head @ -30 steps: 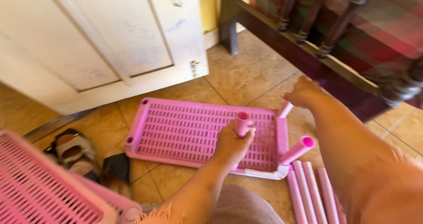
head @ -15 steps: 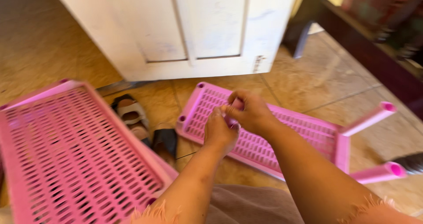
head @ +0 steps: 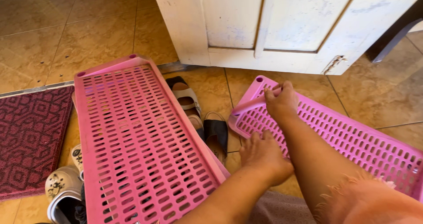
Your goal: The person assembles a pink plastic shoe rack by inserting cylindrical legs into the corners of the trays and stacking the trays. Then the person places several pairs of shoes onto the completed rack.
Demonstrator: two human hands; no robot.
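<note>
1. Sleeve fringe, peach-coloured, sat nearest to us at the bottom edge, on the right arm.
2. Our left hand (head: 264, 155) lay palm down with the fingers spread flat, pressing on the near rim of the smaller pink slatted shelf (head: 352, 138); it gripped nothing.
3. Our right hand (head: 282, 101) reached further, its fingers curled around a pink tube (head: 253, 105) that lay at a slant across the shelf's far left corner. How tightly the fingers closed we could not tell.
4. That shelf lay on the tiled floor (head: 53, 34) to our right, running off the right edge of the view.
5. To the left, a larger pink slatted shelf (head: 136, 140) lay tilted, its near end lapping over shoes.
6. Between the two shelves lay a pair of sandals (head: 198, 113), white and dark.
7. A grey printed clog (head: 61, 191) sat by the larger shelf's near left side, next to a dark red patterned mat (head: 28, 140).
8. Furthest off stood a white wooden door (head: 282, 21) with scuffed paint.
</note>
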